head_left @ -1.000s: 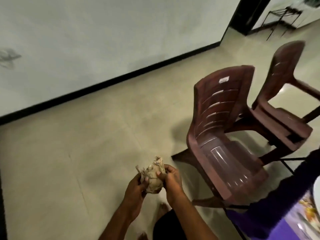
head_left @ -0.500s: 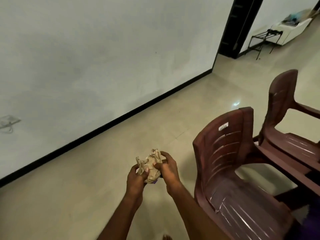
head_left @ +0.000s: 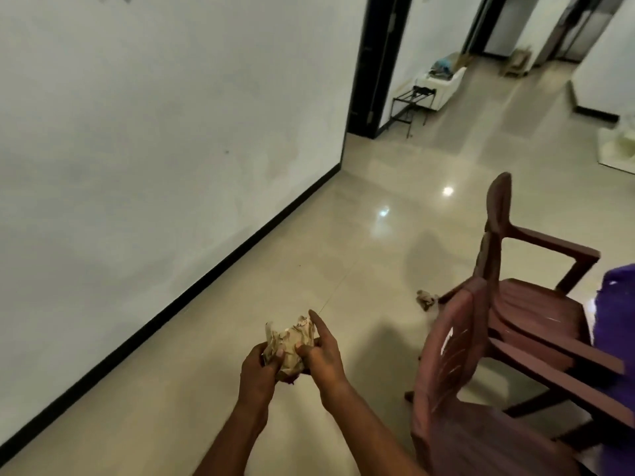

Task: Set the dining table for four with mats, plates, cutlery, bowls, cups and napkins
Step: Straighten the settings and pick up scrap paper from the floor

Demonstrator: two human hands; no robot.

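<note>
Left hand [head_left: 259, 367] grips the crumpled paper wad [head_left: 289, 348] at its 9 o'clock side. Right hand [head_left: 321, 352] pinches the 3 o'clock side, index finger extended. The wad sits between both hands, equally near each; no long axis. Second wad [head_left: 426, 298] lies on the floor at 2 o'clock.

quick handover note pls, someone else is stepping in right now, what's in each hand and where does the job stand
Left hand and right hand: both grip one crumpled brown paper wad, held over the floor; the right forefinger sticks out straight.
Another crumpled paper lies on the floor by the far chair. A near chair stands in front, and a purple cloth shows at the right edge.
Done: cannot tell; the table top is out of view.
Left: no mats, plates, cutlery, bowls or cups visible here, so check the table.
</note>
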